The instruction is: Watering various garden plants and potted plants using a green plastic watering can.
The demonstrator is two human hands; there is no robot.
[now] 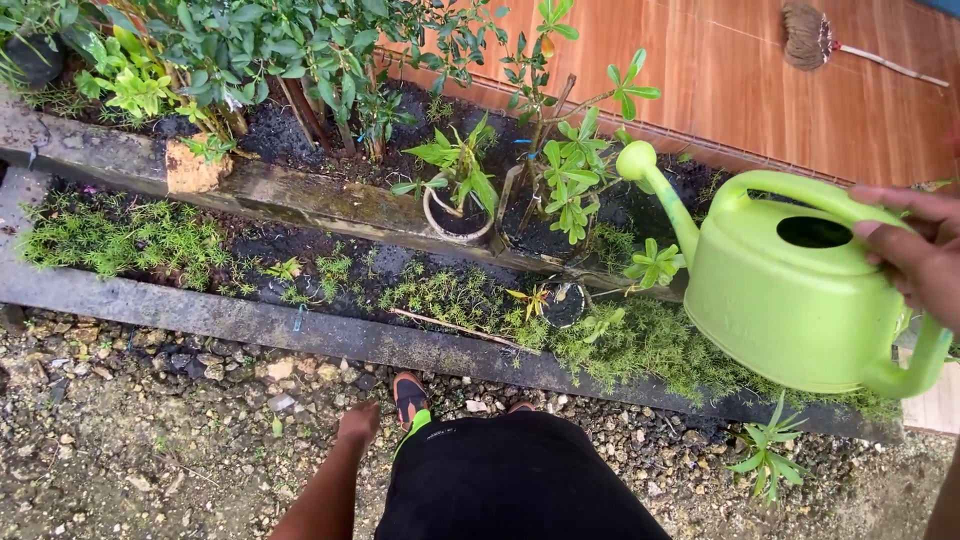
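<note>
Currently my right hand [915, 255] is wrapped around the handle of a lime-green plastic watering can [790, 300], fingers curled over the top arch of the handle, palm side hidden. Can sits at the right of view, held up in the air above the near planter strip, body roughly level, spout [660, 195] angled up and to the left with its round tip near the leaves of a small green shrub [575, 175]. Cannot tell whether any water is coming out. Fill hole on top of the can is dark; contents not visible. My left hand [357, 425] hangs down by my side, holding nothing, fingers loosely closed, over the gravel ground [150, 450]. Black shorts [520, 480] fill the bottom centre; one foot in a sandal [410, 395] shows just beside the concrete kerb [300, 325] of the bed. Bed is two-tier: lower strip with low feathery green groundcover [120, 235] and dark wet soil, upper strip behind a second concrete edge with taller leafy plants [250, 50]. A small round pot [458, 215] with a spiky-leaved plant sits on the upper tier, left of the spout tip. Another small dark pot [563, 303] sits in the lower strip, below the spout. A thin stick [460, 327] lies across the groundcover. Behind the bed is an orange tiled floor [750, 70] with a broom [815, 38] lying on it, top right.
</note>
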